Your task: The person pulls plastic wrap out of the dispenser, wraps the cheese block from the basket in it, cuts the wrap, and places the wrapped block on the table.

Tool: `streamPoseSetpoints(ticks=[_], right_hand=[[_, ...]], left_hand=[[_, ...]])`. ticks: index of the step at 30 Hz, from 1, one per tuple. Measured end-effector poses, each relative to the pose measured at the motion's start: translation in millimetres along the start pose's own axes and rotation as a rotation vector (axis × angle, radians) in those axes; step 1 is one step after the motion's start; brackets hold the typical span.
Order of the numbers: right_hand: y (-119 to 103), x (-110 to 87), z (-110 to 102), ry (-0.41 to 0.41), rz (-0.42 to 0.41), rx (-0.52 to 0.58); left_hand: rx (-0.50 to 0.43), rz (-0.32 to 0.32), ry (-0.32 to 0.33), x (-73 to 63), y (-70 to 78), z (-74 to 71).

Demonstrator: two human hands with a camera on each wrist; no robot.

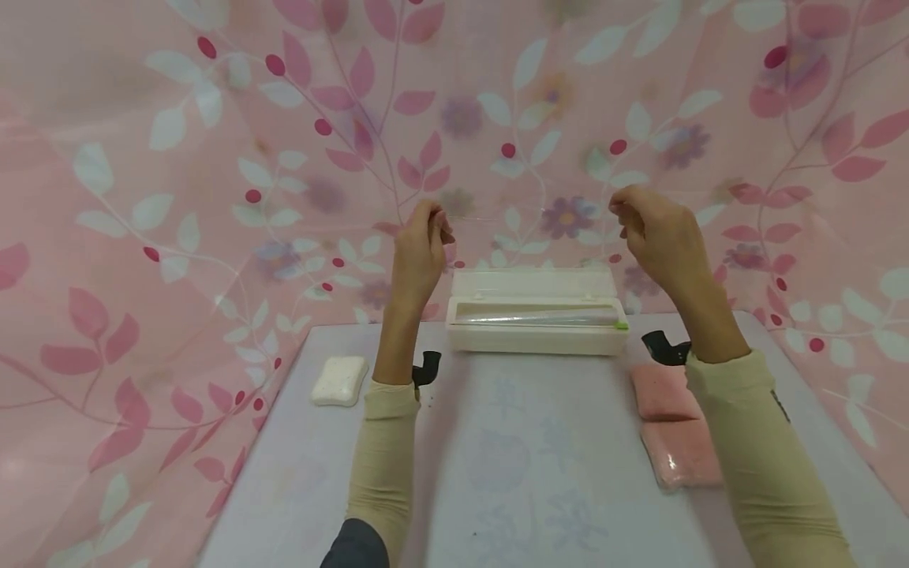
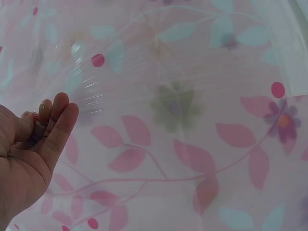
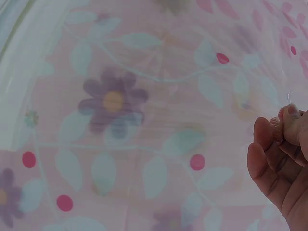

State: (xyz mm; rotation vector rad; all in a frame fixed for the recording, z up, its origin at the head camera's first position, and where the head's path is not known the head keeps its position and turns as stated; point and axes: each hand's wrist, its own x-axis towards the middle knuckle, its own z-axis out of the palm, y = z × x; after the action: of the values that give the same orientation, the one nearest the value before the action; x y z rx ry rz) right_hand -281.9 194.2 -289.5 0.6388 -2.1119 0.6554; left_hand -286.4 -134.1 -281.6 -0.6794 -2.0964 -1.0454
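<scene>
A clear sheet of plastic wrap stretches between my two raised hands, its creases catching light in both wrist views. My left hand pinches one corner between thumb and fingers. The other corner is pinched by my right hand, with the film bunched at the thumb tip in the right wrist view. Beyond and below the hands stands a white wrap dispenser box, its lid tilted up at the back. Inside the box lies a roll of wrap.
On the table, a white wrapped block lies at the left. Two pink wrapped packs lie at the right, partly behind my right forearm. A floral curtain hangs behind the table.
</scene>
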Motion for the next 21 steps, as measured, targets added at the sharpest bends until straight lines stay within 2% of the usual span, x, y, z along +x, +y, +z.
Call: streamPoseSetpoints(ticks=[3, 13, 21], right_hand=[[-2, 7.8, -7, 0.019, -0.002, -0.005], [-12, 28.4, -26, 0.118, -0.048, 0.014], [-21, 38.6, -43, 0.195, -0.115, 0.027]], left_hand=[[0.003, -0.001, 0.009, 6.7, 7.8, -6.0], [-0.006, 0.075, 0.098, 21.1, 34.3, -22.2], [-0.001, 0.211, 0.163, 31.0, 50.5, -32.0]])
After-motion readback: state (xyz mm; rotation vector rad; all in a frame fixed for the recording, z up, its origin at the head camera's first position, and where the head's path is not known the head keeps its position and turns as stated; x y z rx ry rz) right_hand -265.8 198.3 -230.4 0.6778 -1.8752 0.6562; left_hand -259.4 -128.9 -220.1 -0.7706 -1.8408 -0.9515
